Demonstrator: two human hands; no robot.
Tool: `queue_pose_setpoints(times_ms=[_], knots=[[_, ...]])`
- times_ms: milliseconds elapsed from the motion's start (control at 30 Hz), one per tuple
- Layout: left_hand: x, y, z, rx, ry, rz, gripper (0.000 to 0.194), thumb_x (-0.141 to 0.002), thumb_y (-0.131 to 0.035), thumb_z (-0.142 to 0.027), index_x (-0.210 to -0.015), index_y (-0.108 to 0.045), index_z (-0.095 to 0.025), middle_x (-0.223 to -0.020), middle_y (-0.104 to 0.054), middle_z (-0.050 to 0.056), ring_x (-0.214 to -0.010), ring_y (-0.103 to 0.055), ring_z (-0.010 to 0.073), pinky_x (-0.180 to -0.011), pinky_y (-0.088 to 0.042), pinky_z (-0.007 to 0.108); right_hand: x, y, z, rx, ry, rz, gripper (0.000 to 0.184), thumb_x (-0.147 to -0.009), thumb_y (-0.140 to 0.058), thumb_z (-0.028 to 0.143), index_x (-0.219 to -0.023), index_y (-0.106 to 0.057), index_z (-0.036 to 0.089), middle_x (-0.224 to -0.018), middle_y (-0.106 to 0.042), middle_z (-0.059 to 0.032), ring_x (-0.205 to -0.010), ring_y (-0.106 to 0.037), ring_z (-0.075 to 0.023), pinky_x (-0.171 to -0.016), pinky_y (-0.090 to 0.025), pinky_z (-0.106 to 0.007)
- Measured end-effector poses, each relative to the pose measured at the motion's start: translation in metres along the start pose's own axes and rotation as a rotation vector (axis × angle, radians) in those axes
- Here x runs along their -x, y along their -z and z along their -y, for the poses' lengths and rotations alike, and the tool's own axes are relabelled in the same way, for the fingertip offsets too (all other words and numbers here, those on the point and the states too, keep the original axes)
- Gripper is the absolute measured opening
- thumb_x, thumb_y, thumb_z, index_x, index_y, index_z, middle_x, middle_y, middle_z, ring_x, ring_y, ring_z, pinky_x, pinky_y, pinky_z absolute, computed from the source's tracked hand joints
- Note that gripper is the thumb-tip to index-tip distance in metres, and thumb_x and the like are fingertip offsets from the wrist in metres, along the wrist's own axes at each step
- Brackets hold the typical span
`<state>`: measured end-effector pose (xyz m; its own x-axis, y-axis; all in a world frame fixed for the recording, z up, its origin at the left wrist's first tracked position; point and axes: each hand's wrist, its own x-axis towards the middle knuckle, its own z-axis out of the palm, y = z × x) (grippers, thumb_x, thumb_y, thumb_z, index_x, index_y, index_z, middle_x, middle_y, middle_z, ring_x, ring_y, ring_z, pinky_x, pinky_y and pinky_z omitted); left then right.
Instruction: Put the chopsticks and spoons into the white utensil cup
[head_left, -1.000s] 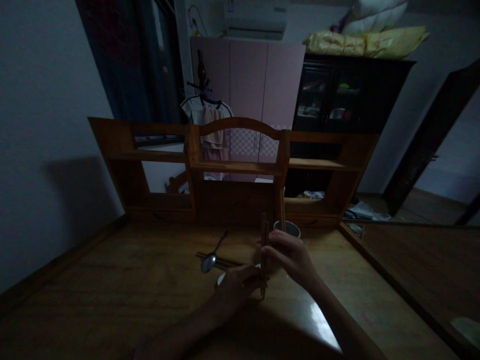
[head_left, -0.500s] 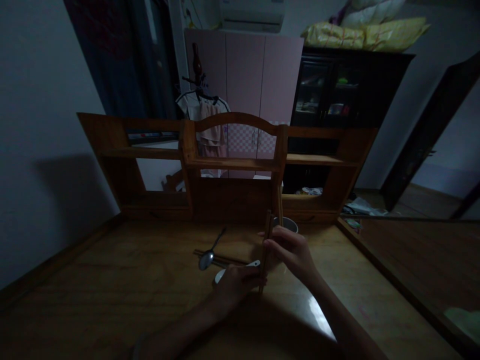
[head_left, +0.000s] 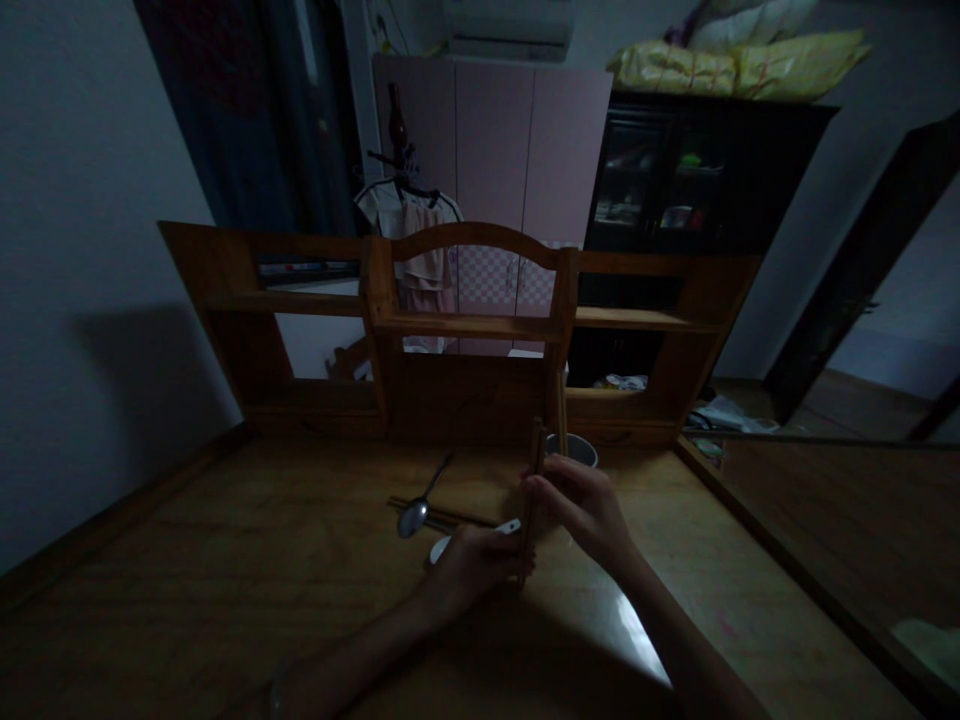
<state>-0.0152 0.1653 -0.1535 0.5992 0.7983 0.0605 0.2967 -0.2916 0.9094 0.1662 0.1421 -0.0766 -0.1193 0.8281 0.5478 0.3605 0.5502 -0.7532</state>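
Note:
A pair of wooden chopsticks (head_left: 535, 455) stands nearly upright between my hands. My right hand (head_left: 581, 500) pinches the chopsticks' upper half, while my left hand (head_left: 472, 570) has its fingers closed around them near the lower end. A white spoon (head_left: 441, 549) lies partly hidden behind my left hand. To the left rests a metal spoon (head_left: 413, 517), lying across other chopsticks (head_left: 466, 518) on the table. Just behind my right hand is a round container (head_left: 583, 451), with chopsticks (head_left: 561, 410) standing in it.
The wooden tabletop (head_left: 300, 540) ends at a wooden shelf unit (head_left: 465, 325) along the back. A raised edge (head_left: 780, 545) runs down the right side. Farther off stand a pink wardrobe (head_left: 491, 150) and a dark cabinet (head_left: 720, 180). The room is dim.
Both hands keep nearly the same place on the chopsticks. The whole view has shifted very slightly; the spoons and container stay put.

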Motion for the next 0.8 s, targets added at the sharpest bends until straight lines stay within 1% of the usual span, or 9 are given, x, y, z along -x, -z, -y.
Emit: queue_pose_setpoints(times_ms=[200, 333, 400, 500, 567, 667, 800], knots=[[0.001, 0.002, -0.004, 0.047, 0.028, 0.004, 0.033, -0.074, -0.068, -0.043, -0.094, -0.077, -0.019, -0.092, -0.076, 0.003, -0.086, -0.066, 0.0241, -0.074, -0.048, 0.029, -0.002, 0.001, -0.004, -0.1, -0.013, 0.024, 0.014, -0.084, -0.068, 0.033, -0.092, -0.07, 0.022, -0.088, -0.068, -0.0027, -0.077, -0.063, -0.0161, -0.063, -0.049, -0.026], [0.001, 0.003, -0.005, 0.076, 0.061, 0.001, 0.037, -0.071, -0.069, -0.045, -0.095, -0.077, -0.018, -0.093, -0.076, 0.004, -0.089, -0.066, 0.0276, -0.075, -0.049, 0.032, -0.003, 0.0, -0.011, -0.117, -0.07, 0.097, 0.017, -0.082, -0.069, 0.036, -0.091, -0.07, 0.021, -0.085, -0.067, -0.0033, -0.074, -0.063, -0.0164, -0.062, -0.05, -0.027], [0.001, 0.002, -0.004, 0.077, 0.071, -0.011, 0.038, -0.07, -0.07, -0.045, -0.095, -0.077, -0.018, -0.093, -0.076, 0.005, -0.089, -0.066, 0.0281, -0.075, -0.049, 0.032, -0.003, 0.0, -0.013, -0.149, -0.11, 0.136, 0.021, -0.082, -0.069, 0.037, -0.096, -0.07, 0.021, -0.085, -0.068, -0.0035, -0.073, -0.063, -0.0162, -0.061, -0.052, -0.027], [0.001, 0.002, -0.002, 0.073, 0.067, -0.034, 0.038, -0.069, -0.07, -0.045, -0.094, -0.077, -0.018, -0.093, -0.076, 0.004, -0.088, -0.066, 0.0278, -0.075, -0.049, 0.033, -0.003, -0.002, -0.013, -0.229, -0.126, 0.18, 0.028, -0.081, -0.07, 0.036, -0.105, -0.069, 0.022, -0.096, -0.07, -0.0049, -0.083, -0.066, -0.0184, -0.071, -0.055, -0.031], [0.0, 0.002, 0.001, 0.063, 0.063, -0.041, 0.037, -0.069, -0.071, -0.045, -0.095, -0.077, -0.019, -0.092, -0.076, 0.003, -0.088, -0.066, 0.0274, -0.077, -0.048, 0.033, -0.003, -0.003, -0.011, -0.277, -0.122, 0.203, 0.028, -0.081, -0.07, 0.034, -0.107, -0.068, 0.023, -0.1, -0.071, -0.0054, -0.09, -0.067, -0.0193, -0.078, -0.056, -0.034], [0.0, 0.001, 0.004, 0.055, 0.077, -0.043, 0.037, -0.069, -0.071, -0.045, -0.096, -0.077, -0.02, -0.091, -0.077, 0.003, -0.088, -0.066, 0.027, -0.077, -0.048, 0.032, -0.003, -0.004, -0.009, -0.302, -0.131, 0.214, 0.026, -0.082, -0.069, 0.033, -0.105, -0.068, 0.022, -0.097, -0.072, -0.0052, -0.088, -0.068, -0.0187, -0.079, -0.056, -0.034], [0.0, 0.001, 0.005, 0.055, 0.072, -0.048, 0.038, -0.07, -0.07, -0.044, -0.096, -0.077, -0.018, -0.092, -0.077, 0.004, -0.087, -0.067, 0.0266, -0.075, -0.049, 0.031, -0.003, -0.005, -0.01, -0.254, -0.131, 0.169, 0.021, -0.08, -0.071, 0.033, -0.097, -0.068, 0.02, -0.089, -0.071, -0.0033, -0.082, -0.068, -0.017, -0.073, -0.055, -0.03]])
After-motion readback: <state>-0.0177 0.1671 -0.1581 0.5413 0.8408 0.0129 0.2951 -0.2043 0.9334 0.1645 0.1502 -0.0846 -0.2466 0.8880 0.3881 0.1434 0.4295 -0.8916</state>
